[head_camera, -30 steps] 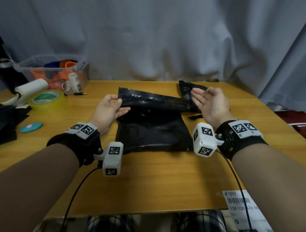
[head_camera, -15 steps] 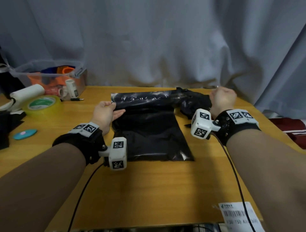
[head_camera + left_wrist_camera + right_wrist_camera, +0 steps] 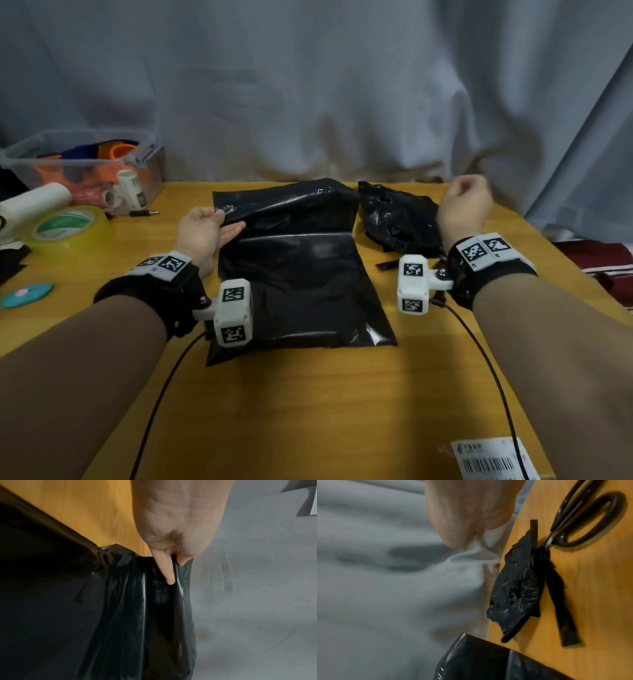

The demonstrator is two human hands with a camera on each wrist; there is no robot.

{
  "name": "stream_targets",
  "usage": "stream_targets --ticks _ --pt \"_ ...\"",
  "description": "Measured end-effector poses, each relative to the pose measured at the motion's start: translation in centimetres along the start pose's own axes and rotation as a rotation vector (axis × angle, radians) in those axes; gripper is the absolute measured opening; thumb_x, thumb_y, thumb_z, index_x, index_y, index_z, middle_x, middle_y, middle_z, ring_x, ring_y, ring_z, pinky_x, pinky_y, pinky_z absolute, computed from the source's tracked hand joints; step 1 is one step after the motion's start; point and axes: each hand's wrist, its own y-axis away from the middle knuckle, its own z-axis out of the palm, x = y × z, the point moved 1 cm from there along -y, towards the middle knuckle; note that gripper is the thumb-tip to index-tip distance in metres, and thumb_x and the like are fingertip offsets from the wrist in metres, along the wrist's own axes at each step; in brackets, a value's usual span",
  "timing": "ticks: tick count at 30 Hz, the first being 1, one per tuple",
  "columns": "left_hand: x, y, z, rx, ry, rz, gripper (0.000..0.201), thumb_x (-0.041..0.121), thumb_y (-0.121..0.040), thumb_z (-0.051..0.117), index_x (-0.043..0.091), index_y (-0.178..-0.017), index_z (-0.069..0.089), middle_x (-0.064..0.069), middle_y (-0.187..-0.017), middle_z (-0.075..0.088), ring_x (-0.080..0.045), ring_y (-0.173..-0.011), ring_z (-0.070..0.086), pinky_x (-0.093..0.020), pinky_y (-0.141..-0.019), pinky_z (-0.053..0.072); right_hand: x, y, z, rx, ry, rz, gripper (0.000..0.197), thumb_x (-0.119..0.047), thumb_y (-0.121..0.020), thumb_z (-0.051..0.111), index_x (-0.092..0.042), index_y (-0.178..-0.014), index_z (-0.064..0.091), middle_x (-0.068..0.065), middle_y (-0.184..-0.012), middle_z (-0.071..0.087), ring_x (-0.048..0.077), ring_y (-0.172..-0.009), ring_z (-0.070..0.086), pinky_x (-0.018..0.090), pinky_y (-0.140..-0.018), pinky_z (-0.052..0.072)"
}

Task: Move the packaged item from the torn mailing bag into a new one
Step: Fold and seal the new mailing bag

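Observation:
A new black mailing bag (image 3: pixel 294 274) lies flat mid-table, its far flap (image 3: pixel 284 205) lifted. My left hand (image 3: pixel 222 219) pinches the flap's left corner between thumb and fingers; the left wrist view shows that pinch (image 3: pixel 175 559) on the glossy plastic (image 3: pixel 120 615). The torn, crumpled black bag (image 3: pixel 400 219) lies to the right, with a ragged hole in it (image 3: pixel 515 588). My right hand (image 3: pixel 462 192) hovers above its far right side, fingers curled. In the blurred right wrist view it seems to pinch a pale strip (image 3: pixel 488 540). No packaged item shows outside the bags.
Scissors (image 3: pixel 583 520) and a cut black strip (image 3: pixel 561 615) lie beside the torn bag. At far left are a clear box (image 3: pixel 78 164), a tape roll (image 3: pixel 65 222), a white roll (image 3: pixel 30 202) and a pen (image 3: pixel 144 213). A shipping label (image 3: pixel 489 459) sits at the near right edge. A grey curtain hangs behind.
My right hand left the flap's right end, closed and drew away to the right and upward. The flap has unrolled and lifted, with the left hand still on its corner.

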Motion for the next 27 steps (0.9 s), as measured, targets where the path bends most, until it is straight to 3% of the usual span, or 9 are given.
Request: stream_targets --ticks 3,5,7,11,13,15,20,24,27 --pt "0.2 0.5 0.2 -0.026 0.009 0.017 0.005 0.007 -0.098 0.043 0.007 -0.103 0.044 -0.015 -0.098 0.059 -0.020 -0.081 0.069 -0.018 -0.063 0.058 -0.5 1.8 0.7 -0.570 0.215 -0.090 0.034 -0.029 -0.098 0.045 -0.003 -0.108 0.063 0.010 -0.099 0.064 0.024 -0.095 0.058 0.032 -0.083 0.043" --pt "0.4 0.9 0.3 -0.048 0.019 0.043 0.009 0.008 -0.098 0.044 0.013 -0.092 0.045 -0.012 -0.091 0.059 -0.020 -0.082 0.069 -0.017 -0.064 0.057 -1.0 2.7 0.9 -0.755 0.238 -0.123 0.040 -0.035 -0.099 0.042 -0.005 -0.110 0.066 0.008 -0.101 0.064 0.021 -0.097 0.058 0.033 -0.085 0.043" --pt "0.5 1.1 0.3 -0.071 0.014 0.073 0.012 0.008 -0.098 0.044 0.015 -0.089 0.044 -0.011 -0.090 0.060 -0.020 -0.082 0.069 -0.017 -0.065 0.057 -1.5 2.9 0.9 -0.743 0.208 -0.157 0.035 -0.033 -0.098 0.046 -0.009 -0.106 0.069 0.007 -0.101 0.067 0.020 -0.095 0.060 0.033 -0.083 0.046" --pt "0.7 1.4 0.0 -0.096 0.001 0.099 0.011 0.009 -0.098 0.044 0.015 -0.089 0.045 -0.012 -0.090 0.060 -0.021 -0.083 0.069 -0.016 -0.063 0.056 -1.4 2.7 1.2 -0.559 0.120 -0.171 0.011 -0.019 -0.089 0.061 -0.011 -0.095 0.066 0.002 -0.091 0.066 0.018 -0.091 0.062 0.033 -0.083 0.053" --pt "0.8 1.7 -0.1 -0.104 -0.004 0.100 0.013 0.009 -0.098 0.044 0.016 -0.087 0.045 -0.012 -0.090 0.061 -0.020 -0.082 0.069 -0.016 -0.063 0.056 -1.0 2.9 1.3 -0.589 0.110 -0.062 0.023 -0.012 -0.084 0.067 -0.015 -0.102 0.055 0.003 -0.093 0.063 0.018 -0.086 0.063 0.031 -0.079 0.055" --pt "0.9 2.0 -0.1 -0.109 -0.005 0.097 0.012 0.009 -0.098 0.044 0.015 -0.088 0.046 -0.012 -0.089 0.061 -0.019 -0.082 0.070 -0.016 -0.063 0.056 -0.1 2.8 1.3 -0.642 0.202 0.004 0.038 -0.011 -0.081 0.069 -0.019 -0.112 0.049 0.007 -0.106 0.062 0.020 -0.093 0.064 0.033 -0.081 0.056" --pt "1.2 2.4 0.0 -0.131 -0.016 0.096 0.012 0.008 -0.097 0.046 0.015 -0.088 0.048 -0.012 -0.092 0.061 -0.020 -0.084 0.070 -0.016 -0.064 0.056 -0.1 2.5 0.2 -0.637 0.294 -0.103 0.023 -0.015 -0.090 0.055 -0.016 -0.112 0.062 0.008 -0.117 0.062 0.023 -0.106 0.059 0.033 -0.090 0.049" --pt "1.0 2.4 0.0 -0.148 -0.022 0.110 0.012 0.008 -0.097 0.046 0.016 -0.087 0.046 -0.011 -0.092 0.060 -0.017 -0.077 0.071 -0.015 -0.061 0.055 -0.7 2.4 -1.3 -0.789 0.237 -0.021 0.030 -0.010 -0.091 0.055 -0.014 -0.120 0.061 0.001 -0.115 0.058 0.017 -0.106 0.055 0.030 -0.095 0.043" --pt "0.8 2.5 -0.1 -0.168 -0.029 0.119 0.012 0.008 -0.097 0.046 0.015 -0.087 0.046 -0.013 -0.093 0.061 -0.014 -0.068 0.072 -0.014 -0.059 0.054 0.3 2.4 -2.3 -0.844 0.258 0.083 0.027 -0.003 -0.086 0.060 -0.014 -0.111 0.063 0.006 -0.108 0.065 0.020 -0.100 0.062 0.034 -0.096 0.047"
